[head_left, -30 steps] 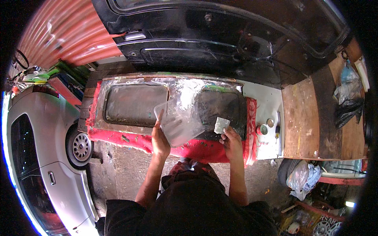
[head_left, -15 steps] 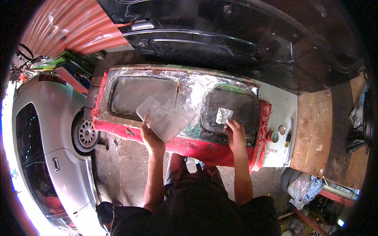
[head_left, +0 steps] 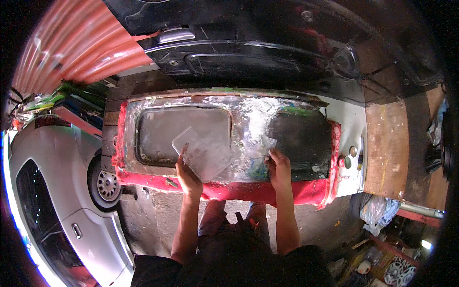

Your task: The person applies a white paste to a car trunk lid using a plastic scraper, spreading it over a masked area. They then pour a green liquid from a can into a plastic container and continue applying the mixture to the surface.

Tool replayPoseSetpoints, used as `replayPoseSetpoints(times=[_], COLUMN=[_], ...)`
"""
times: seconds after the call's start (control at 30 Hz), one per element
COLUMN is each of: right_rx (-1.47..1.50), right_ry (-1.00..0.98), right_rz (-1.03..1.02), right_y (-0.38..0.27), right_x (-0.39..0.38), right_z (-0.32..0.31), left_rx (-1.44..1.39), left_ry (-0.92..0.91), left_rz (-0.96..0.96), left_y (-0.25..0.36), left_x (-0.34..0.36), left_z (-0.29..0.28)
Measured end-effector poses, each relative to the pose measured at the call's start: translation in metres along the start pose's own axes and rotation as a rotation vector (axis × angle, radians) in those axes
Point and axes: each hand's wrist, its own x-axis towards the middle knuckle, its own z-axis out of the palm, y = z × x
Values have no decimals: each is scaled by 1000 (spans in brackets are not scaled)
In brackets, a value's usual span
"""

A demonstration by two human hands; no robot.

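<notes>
My left hand [head_left: 189,180] grips a clear, rounded-corner plate [head_left: 206,157] by its near left edge, with the thumb over its top. Cloudy grey smears cover much of the plate. In my right hand [head_left: 280,168], a small flat square spreader [head_left: 270,143] is pinched between thumb and fingers, tilted and apart from the plate. Both hands are over a worn panel [head_left: 184,119] with two rounded recesses. White filler [head_left: 259,111] is smeared across the panel's middle, beyond my right hand. Red cloth [head_left: 239,190] hangs along its near edge.
Two small open tins [head_left: 344,162] stand on a white surface to the right, beside a brown wooden board [head_left: 384,148]. A silver car [head_left: 67,191] is at the left. A large black vehicle panel [head_left: 239,57] spans the far side.
My right hand has moved left with the spreader, closer to the plate, and the spreader is turned more edge-on. My left hand keeps hold of the plate. The whole view has shifted slightly.
</notes>
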Motion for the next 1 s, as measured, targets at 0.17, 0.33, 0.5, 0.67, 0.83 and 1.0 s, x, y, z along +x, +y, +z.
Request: replayPoseSetpoints(times=[0.17, 0.33, 0.5, 0.67, 0.83, 1.0], right_rx=[26, 54, -26, -49, -387, -1009], right_ry=[38, 178, 164, 172, 183, 121], right_rz=[-84, -114, -242, -228, -426, -909], right_y=[30, 45, 67, 61, 44, 14], right_x=[18, 30, 62, 95, 131, 147], right_z=[26, 47, 33, 34, 45, 75], left_rx=[67, 31, 80, 72, 57, 40], left_ry=[-3, -105, -64, -49, 7, 4], left_rz=[-75, -88, -87, -141, -164, -129], left_y=[35, 45, 36, 19, 2, -11], left_x=[44, 71, 82, 87, 95, 105], left_z=[-3, -11, -9, -14, -14, -9])
